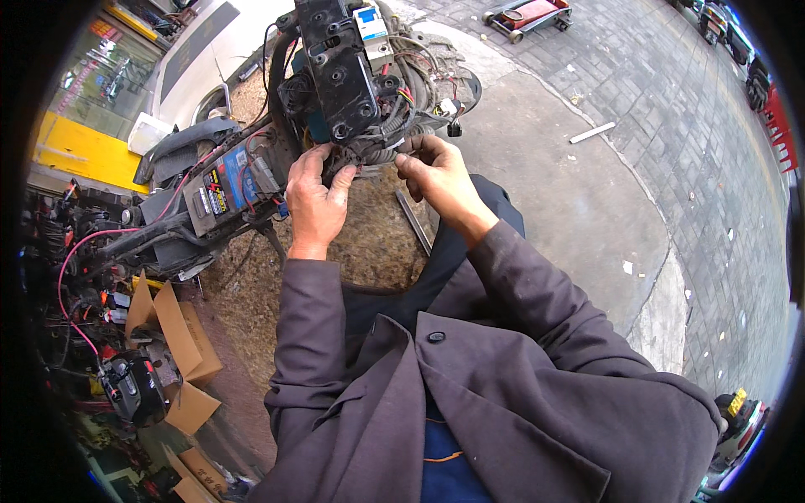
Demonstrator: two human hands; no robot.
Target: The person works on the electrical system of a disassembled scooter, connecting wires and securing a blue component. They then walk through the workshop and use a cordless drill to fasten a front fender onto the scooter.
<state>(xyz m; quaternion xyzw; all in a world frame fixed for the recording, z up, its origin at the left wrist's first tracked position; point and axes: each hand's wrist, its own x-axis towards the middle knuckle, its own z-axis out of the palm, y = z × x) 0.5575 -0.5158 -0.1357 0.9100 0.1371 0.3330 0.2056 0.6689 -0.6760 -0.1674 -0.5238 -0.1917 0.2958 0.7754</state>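
Note:
A stripped vehicle frame with a black plastic bracket (340, 84) stands before me, and a thick grey-black wiring harness (377, 153) hangs at its lower end. My left hand (317, 205) holds the left part of the harness, with thumb and fingers closed around it; some fingertips are hidden behind the wires. On the right end of the same bundle, my right hand (442, 174) pinches with thumb and forefinger. Just above the right hand are a white connector (450, 107) and several coloured wires. A white and blue box (371, 32) sits beside the bracket.
At left, a blue and black battery (228, 186) is strapped to the frame, with a pink cable (75, 251) running past it. Open cardboard boxes (193, 339) stand lower left. A metal bar (413, 222) lies below my hands. A red floor jack (528, 15) is far off.

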